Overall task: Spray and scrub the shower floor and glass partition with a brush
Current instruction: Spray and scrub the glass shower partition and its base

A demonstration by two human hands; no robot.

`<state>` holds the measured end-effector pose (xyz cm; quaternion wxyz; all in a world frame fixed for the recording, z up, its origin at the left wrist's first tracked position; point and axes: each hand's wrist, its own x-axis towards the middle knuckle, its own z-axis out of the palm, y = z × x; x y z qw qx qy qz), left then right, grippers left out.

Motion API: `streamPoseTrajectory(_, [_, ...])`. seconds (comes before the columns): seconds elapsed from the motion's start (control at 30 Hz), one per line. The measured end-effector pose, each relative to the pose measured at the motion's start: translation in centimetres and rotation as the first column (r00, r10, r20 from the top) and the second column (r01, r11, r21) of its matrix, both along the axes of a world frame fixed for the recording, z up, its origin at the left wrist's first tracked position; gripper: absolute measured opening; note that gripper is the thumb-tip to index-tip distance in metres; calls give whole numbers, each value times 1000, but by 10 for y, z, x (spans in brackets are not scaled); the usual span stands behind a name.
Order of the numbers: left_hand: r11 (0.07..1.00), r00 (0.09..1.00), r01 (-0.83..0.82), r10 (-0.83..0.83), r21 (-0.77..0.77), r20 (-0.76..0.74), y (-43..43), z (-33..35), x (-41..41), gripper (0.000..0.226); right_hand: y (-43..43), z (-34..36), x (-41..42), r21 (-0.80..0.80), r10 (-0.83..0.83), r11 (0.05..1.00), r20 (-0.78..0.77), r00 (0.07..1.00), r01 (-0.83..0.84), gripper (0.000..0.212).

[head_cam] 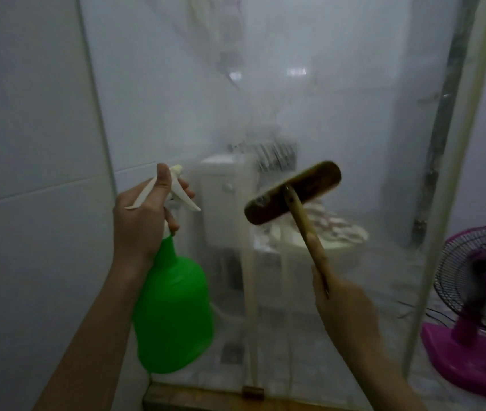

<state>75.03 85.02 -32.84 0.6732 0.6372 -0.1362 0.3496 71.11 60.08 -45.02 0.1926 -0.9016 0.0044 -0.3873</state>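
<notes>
Inside a white-tiled bathroom, I stand facing the hazy, streaked glass partition (354, 114), a tool in each hand. My left hand (144, 221) grips the neck of a bright green plastic spray bottle with a white trigger head (173, 307). Its fingers (188, 191) curl round the trigger, and the nozzle points forward at the pane. My right hand (345, 310) is wrapped tight round the lower end of a brush with a pale wooden handle and a dark, oblong wooden head (293, 192).

The glass lies straight ahead of both hands. The brush handle runs up and to the left from my right hand. The head sits crosswise on it, its long axis rising toward the right, raised in front of the middle of the pane. Whether the bristles touch the glass I cannot tell. By my reckoning the brush is the nearer tool to the pane, so the right hand is better placed to scrub.

The pale tiled floor (295, 351) shows low down, well below both tools.

Count: one bottle, one brush, one glass panel. One white toilet cistern (224, 203) shows dimly through the glass, and one pink electric fan (479, 292) stands at the right.
</notes>
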Motion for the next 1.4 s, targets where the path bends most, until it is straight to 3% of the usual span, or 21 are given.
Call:
streamPoseTrajectory(0.07, [999,999,-30,31,36,-12,3,-6,5,37,-4,-21,-5,34,22,999,-62,998,-20,80])
streamPoseTrajectory(0.13, [995,998,-37,43,96,-52,4,-12,12,41,7,-3,12,22,30,999,-8,1000,-30,72])
streamPoseTrajectory(0.2, [997,993,44,-38,56,-108,2,-16,17,48,18,22,31,4,42,999,48,998,-42,63])
streamPoseTrajectory(0.3, [987,978,162,-164,-20,-126,-5,-18,24,56,19,23,27,13,44,999,-27,999,-43,65])
streamPoseTrajectory(0.43, [985,975,175,-174,-8,-138,-11,-13,37,45,5,-14,8,-14,27,999,-123,992,-29,77])
streamPoseTrajectory(0.7, [988,986,148,-144,40,-89,0,-8,40,49,31,43,46,-80,108,992,93,990,-101,58])
streamPoseTrajectory(0.83, [991,988,86,-98,-107,-118,22,-20,42,52,0,-12,9,-26,15,1000,-66,998,-17,78])
streamPoseTrajectory(0.9, [995,990,65,-73,-72,-116,32,-31,42,50,-5,-32,-10,13,28,1000,-156,987,-26,84])
streamPoseTrajectory(1.0, [996,994,-35,43,77,-104,41,-46,41,44,23,-7,20,-76,95,992,-24,995,-97,72])
streamPoseTrajectory(1.13, [995,990,-86,91,45,-108,55,-53,40,39,78,50,80,-157,202,970,115,973,-183,61])
streamPoseTrajectory(1.4, [999,996,-19,16,-33,-89,68,-58,30,38,34,-57,18,-101,130,984,-132,983,-144,86])
